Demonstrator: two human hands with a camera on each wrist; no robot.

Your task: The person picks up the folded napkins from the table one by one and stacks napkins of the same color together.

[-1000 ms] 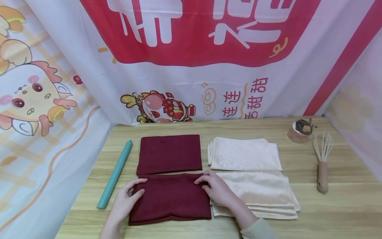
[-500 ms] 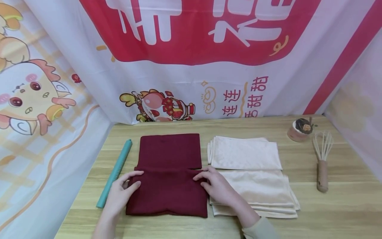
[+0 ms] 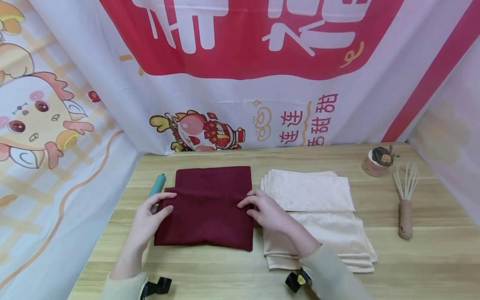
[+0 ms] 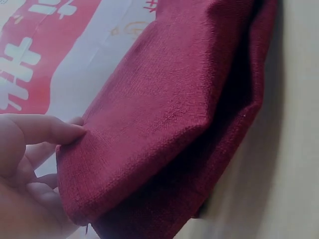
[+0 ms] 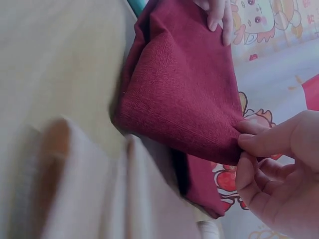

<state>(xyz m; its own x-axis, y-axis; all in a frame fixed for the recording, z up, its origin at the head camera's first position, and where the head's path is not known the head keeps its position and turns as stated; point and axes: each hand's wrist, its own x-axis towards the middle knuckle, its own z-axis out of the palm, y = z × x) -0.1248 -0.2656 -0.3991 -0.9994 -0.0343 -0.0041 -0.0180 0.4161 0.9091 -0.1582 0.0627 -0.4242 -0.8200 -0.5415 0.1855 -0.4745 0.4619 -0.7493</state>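
Observation:
A folded dark red cloth (image 3: 204,221) is held by its two sides, between my hands. My left hand (image 3: 148,221) pinches its left edge, with the thumb on top in the left wrist view, where the layers of the cloth (image 4: 144,119) part at the near side. On the opposite edge my right hand (image 3: 266,210) pinches the corner, fingertips at the rim in the right wrist view. Behind it lies a second folded dark red cloth (image 3: 213,177), whose near part is covered by the held one.
Two stacks of folded cream cloth, a far stack (image 3: 307,189) and a near stack (image 3: 318,233), lie to the right. A teal rod (image 3: 157,185) is partly hidden behind my left hand. A whisk (image 3: 405,204) and a small cake-like item (image 3: 376,162) stand farther right.
Both hands have moved the near red cloth away from the table's front edge, so it now overlaps the far red cloth. The cream stacks have stayed put.

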